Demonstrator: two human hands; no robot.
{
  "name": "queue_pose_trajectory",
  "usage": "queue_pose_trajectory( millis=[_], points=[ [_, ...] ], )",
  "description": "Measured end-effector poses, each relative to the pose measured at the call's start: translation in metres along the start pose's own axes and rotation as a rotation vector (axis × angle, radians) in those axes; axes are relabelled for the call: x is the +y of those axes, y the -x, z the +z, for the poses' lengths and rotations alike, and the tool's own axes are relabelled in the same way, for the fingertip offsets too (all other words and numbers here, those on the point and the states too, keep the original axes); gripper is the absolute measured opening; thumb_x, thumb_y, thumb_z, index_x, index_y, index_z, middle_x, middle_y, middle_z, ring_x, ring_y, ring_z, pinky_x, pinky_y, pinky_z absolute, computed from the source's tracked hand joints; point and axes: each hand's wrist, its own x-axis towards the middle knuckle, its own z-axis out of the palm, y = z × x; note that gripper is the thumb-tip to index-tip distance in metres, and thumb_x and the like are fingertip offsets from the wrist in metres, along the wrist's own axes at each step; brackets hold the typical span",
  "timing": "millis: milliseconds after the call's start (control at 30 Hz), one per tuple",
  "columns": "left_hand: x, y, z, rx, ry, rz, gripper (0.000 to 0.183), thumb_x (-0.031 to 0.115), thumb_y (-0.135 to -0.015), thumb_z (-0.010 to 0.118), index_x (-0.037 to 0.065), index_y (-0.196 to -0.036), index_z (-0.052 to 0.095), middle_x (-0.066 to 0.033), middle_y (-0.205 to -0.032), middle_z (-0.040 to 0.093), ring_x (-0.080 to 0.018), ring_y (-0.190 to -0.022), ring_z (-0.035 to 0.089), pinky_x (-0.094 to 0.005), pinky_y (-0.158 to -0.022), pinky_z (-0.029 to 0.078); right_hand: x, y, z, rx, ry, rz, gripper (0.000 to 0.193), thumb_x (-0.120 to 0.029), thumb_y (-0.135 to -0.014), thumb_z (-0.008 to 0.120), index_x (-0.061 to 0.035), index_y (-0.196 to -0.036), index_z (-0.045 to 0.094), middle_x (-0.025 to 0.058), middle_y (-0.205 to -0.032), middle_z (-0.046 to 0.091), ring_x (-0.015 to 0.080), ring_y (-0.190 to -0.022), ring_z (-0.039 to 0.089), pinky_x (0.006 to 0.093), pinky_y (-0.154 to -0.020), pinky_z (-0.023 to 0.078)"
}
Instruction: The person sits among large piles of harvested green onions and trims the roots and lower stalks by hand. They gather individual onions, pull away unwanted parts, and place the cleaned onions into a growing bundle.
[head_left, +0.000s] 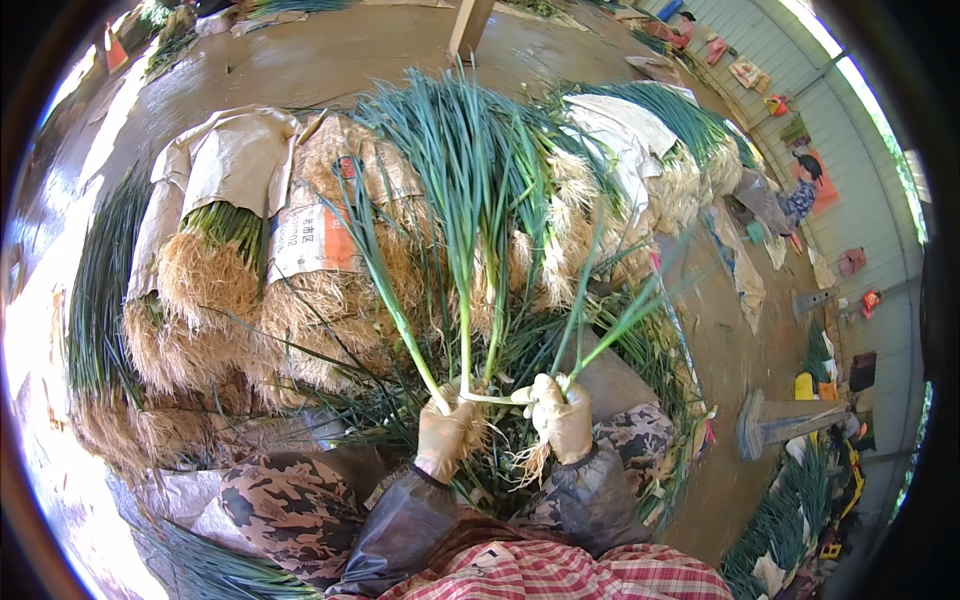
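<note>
My left hand (446, 436), in a pale glove, is closed around the lower ends of a few green onions (404, 332); their long leaves fan upward and roots poke out beside the palm. Level with it, my right hand (563, 420), gloved too, grips another green onion (612, 338) whose leaves lean up to the right. Stringy roots (533, 462) dangle below that hand. A thin whitish stalk (490, 399) stretches between both hands. Behind them stands a pile of green onions (572, 215) with pale, bushy roots.
Bundles with thick roots (205, 270) lie ahead on the left, partly covered by sacks (238, 165). Loose leaves (520, 350) litter the ground between my camouflage-clad knees. A post (470, 28) rises beyond the pile. Another person (795, 200) sits at far right near more onions.
</note>
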Motion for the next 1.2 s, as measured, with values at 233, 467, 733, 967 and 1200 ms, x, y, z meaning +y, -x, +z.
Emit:
queue_pose_trajectory(
  millis=[233,467,733,967,1200],
  points=[
    [0.000,-0.013,-0.033,-0.137,0.036,-0.027,0.022,0.012,-0.090,0.056,-0.003,-0.105,0.061,-0.0043,-0.073,0.060,-0.0063,-0.050,0.053,-0.0216,-0.040,0.045,-0.008,-0.057,-0.091,0.119,0.301,0.007,0.034,-0.035,-0.096,0.052,-0.0041,-0.085,0.062,0.0065,-0.065,0.062,0.0102,-0.043,0.049,0.0233,-0.038,0.041],
    [-0.013,-0.013,-0.032,-0.184,-0.057,0.008,0.039,0.029,-0.096,0.049,-0.006,-0.110,0.061,-0.0103,-0.081,0.067,-0.0150,-0.063,0.062,-0.0265,-0.054,0.051,0.026,-0.059,-0.056,0.289,0.130,-0.282,0.040,-0.038,-0.099,0.043,-0.0067,-0.114,0.063,-0.0042,-0.053,0.048,0.0034,-0.043,0.044,0.0188,-0.033,0.030],
    [0.003,-0.003,-0.013,-0.114,-0.003,-0.007,0.029,0.022,-0.093,0.054,0.000,-0.109,0.064,-0.0065,-0.094,0.067,-0.0156,-0.072,0.067,-0.0254,-0.056,0.053,0.052,-0.098,-0.086,0.496,0.079,-0.344,0.044,-0.038,-0.101,0.036,-0.0021,-0.113,0.058,0.0039,-0.068,0.060,0.0111,-0.054,0.056,0.0224,-0.047,0.046],
    [-0.009,-0.010,-0.019,-0.174,0.026,-0.117,0.030,0.019,-0.094,0.051,-0.005,-0.107,0.063,-0.0130,-0.088,0.067,-0.0185,-0.068,0.066,-0.0294,-0.058,0.055,0.108,-0.116,-0.017,-0.075,0.746,0.114,0.048,-0.052,-0.092,0.052,-0.0066,-0.095,0.067,0.0049,-0.079,0.068,0.0184,-0.067,0.063,0.0358,-0.059,0.048],
    [-0.019,-0.020,-0.037,0.000,0.098,0.091,0.022,0.011,-0.092,0.057,-0.007,-0.105,0.061,-0.0140,-0.085,0.068,-0.0207,-0.071,0.068,-0.0314,-0.059,0.057,0.067,-0.082,0.030,-0.022,0.417,-0.092,0.027,-0.027,-0.089,0.065,-0.0001,-0.089,0.067,0.0093,-0.076,0.070,0.0093,-0.056,0.060,0.0240,-0.049,0.046]
  ],
)
